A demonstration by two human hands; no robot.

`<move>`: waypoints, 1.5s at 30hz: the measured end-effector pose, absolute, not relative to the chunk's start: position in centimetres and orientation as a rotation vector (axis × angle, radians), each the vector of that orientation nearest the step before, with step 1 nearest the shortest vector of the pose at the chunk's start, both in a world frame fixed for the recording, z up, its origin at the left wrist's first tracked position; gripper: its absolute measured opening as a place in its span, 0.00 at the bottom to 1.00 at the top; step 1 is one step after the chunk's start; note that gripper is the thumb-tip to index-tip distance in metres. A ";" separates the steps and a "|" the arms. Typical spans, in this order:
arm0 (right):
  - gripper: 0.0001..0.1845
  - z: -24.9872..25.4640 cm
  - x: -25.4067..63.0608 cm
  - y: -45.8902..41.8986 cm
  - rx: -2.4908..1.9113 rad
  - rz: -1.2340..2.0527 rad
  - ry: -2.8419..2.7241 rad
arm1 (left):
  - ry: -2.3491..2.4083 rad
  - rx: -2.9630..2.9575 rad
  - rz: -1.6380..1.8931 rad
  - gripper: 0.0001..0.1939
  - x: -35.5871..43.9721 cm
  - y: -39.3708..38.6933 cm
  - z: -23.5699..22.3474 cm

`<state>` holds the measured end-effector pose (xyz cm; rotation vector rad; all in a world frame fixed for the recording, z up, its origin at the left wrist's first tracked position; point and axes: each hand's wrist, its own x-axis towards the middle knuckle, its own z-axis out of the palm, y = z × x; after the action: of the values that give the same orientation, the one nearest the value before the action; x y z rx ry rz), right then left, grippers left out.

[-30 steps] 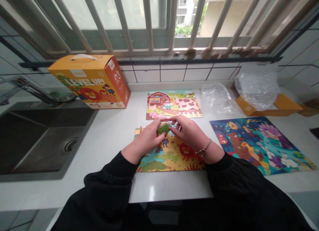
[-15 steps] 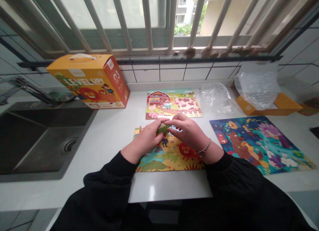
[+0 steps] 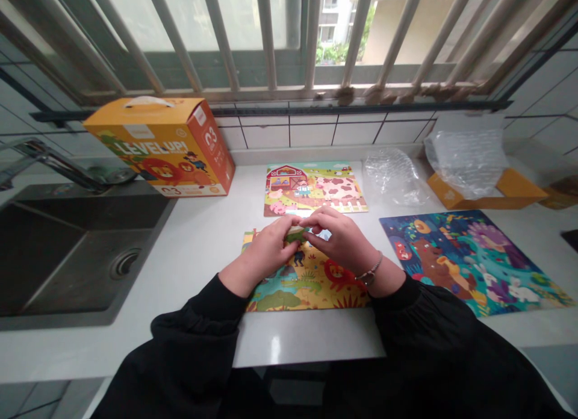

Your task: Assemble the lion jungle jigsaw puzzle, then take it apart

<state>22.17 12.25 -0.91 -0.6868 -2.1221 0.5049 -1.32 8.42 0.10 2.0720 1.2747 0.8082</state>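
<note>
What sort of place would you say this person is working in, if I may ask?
It looks like a home kitchen: a dark sink with a faucet is set into a white countertop, beneath a barred window.

A single camera worn on the person's head looks forward and down from just behind the near edge of a white countertop. It faces a barred window along the far side. The view is close: the black sleeves rise from the bottom of the frame, and the left hand and right hand sit just below centre. The wide view reaches a dark sink at left and a colourful jigsaw puzzle at right.
</note>
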 end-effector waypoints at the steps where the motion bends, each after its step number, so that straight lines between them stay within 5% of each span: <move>1: 0.09 -1.0 22.2 12.3 -0.669 0.507 -2.122 | 1.271 2.067 0.814 0.19 -1.3 8.4 0.2; 14: 0.08 -0.5 22.3 12.0 -0.712 0.516 -2.176 | 1.189 2.112 0.826 0.26 -1.1 8.3 0.5; 27: 0.14 -0.8 22.5 12.1 -0.919 0.726 -2.137 | 1.292 2.079 0.762 0.08 -1.4 8.3 1.2; 31: 0.16 -1.3 22.3 12.1 -0.939 0.894 -2.030 | 1.306 1.821 0.844 0.10 -1.4 8.6 0.8; 36: 0.23 -1.7 21.9 12.2 -0.801 1.334 -1.693 | 1.061 1.344 1.041 0.28 -1.3 8.9 0.5; 40: 0.26 -1.5 21.4 11.9 -0.592 1.617 -1.649 | 0.858 1.249 0.941 0.29 -1.3 8.4 0.7; 45: 0.20 -0.8 21.0 11.4 -0.626 1.329 -1.920 | 0.802 1.226 0.812 0.26 -1.1 7.9 0.4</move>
<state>21.01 11.35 -0.81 -0.6258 -1.9197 1.3290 -1.10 7.94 0.39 1.2262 0.8021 0.8120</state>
